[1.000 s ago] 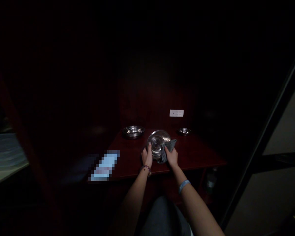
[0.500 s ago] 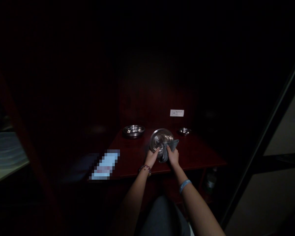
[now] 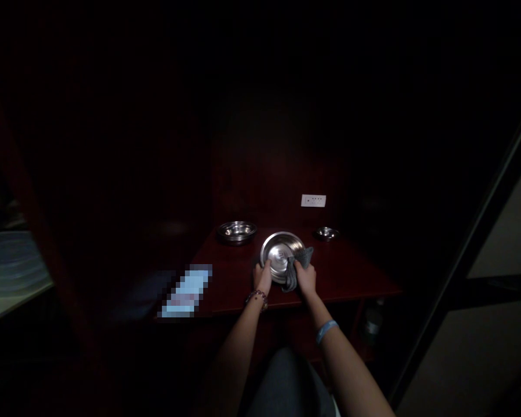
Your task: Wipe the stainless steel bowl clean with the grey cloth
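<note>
A shiny metal bowl [image 3: 278,250] is held tilted above the dark red table, its inside facing me. My left hand [image 3: 263,277] grips its lower left rim, thumb over the edge. My right hand [image 3: 306,277] is closed around a grey cloth [image 3: 290,274], pressed against the bowl's right side. Part of the cloth sticks out beyond the rim to the right. The fingers behind the bowl and within the cloth are hidden.
At the table's [image 3: 338,272] back left sit wide metal bowls, seemingly stacked [image 3: 237,233]; a small metal bowl [image 3: 327,233] is at the back right. A white socket panel [image 3: 313,201] is on the wall. A blurred-out bright rectangle [image 3: 186,292] lies front left.
The bowl has turned and shifted slightly left and down, so its inside faces me more squarely. My left hand has moved a little left along with it; the cloth remains in my right hand.
</note>
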Action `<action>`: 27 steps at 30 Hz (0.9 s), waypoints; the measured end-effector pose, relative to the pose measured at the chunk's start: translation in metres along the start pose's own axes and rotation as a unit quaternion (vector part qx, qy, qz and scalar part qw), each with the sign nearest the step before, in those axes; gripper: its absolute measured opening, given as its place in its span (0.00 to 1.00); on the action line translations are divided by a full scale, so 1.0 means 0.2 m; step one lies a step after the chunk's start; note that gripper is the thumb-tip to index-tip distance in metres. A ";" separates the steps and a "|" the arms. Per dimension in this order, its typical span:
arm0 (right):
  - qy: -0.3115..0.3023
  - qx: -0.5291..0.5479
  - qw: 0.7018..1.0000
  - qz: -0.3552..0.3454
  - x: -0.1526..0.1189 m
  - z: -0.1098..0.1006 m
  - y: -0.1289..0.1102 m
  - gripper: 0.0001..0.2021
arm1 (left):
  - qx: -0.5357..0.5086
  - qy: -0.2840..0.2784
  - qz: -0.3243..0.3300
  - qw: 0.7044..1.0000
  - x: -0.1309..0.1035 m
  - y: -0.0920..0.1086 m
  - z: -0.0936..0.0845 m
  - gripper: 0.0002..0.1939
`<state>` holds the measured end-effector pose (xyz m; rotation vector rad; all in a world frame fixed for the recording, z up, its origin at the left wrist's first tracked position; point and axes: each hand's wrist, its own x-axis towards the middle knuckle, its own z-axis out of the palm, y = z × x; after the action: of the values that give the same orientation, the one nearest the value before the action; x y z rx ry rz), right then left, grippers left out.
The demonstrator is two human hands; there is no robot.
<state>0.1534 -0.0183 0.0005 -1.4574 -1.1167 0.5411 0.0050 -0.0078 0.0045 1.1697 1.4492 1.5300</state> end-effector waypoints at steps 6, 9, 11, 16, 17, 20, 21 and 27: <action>-0.001 -0.004 1.000 0.006 0.00 -0.01 -0.01 0.18 | -0.082 -0.065 0.026 0.994 -0.06 0.06 -0.02 0.24; 0.004 0.012 1.000 0.017 -0.01 -0.02 -0.03 0.19 | -0.148 -0.132 0.050 0.979 -0.09 0.09 -0.02 0.23; 0.011 0.030 0.999 0.024 -0.01 -0.03 -0.03 0.21 | -0.163 -0.171 0.064 0.969 -0.11 0.10 -0.01 0.24; 0.021 0.051 0.998 0.030 0.00 -0.04 -0.03 0.23 | -0.124 -0.242 0.125 0.954 -0.10 0.06 0.03 0.27; 0.018 0.049 0.998 0.030 0.00 -0.04 -0.03 0.23 | -0.110 -0.244 0.134 0.954 -0.10 0.05 0.03 0.25; 0.007 0.043 0.999 0.022 -0.01 -0.03 -0.03 0.22 | -0.067 -0.232 0.136 0.961 -0.08 0.02 0.05 0.19; 0.005 0.043 0.999 0.019 -0.01 -0.03 -0.03 0.22 | -0.057 -0.228 0.130 0.963 -0.07 0.01 0.05 0.17; -0.001 0.044 0.999 0.010 -0.01 -0.02 -0.03 0.21 | -0.053 -0.194 0.087 0.976 -0.07 0.04 0.04 0.15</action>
<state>0.1546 -0.0226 0.0058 -1.3926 -1.0678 0.5982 0.0175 -0.0197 0.0097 1.4652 1.0166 1.3745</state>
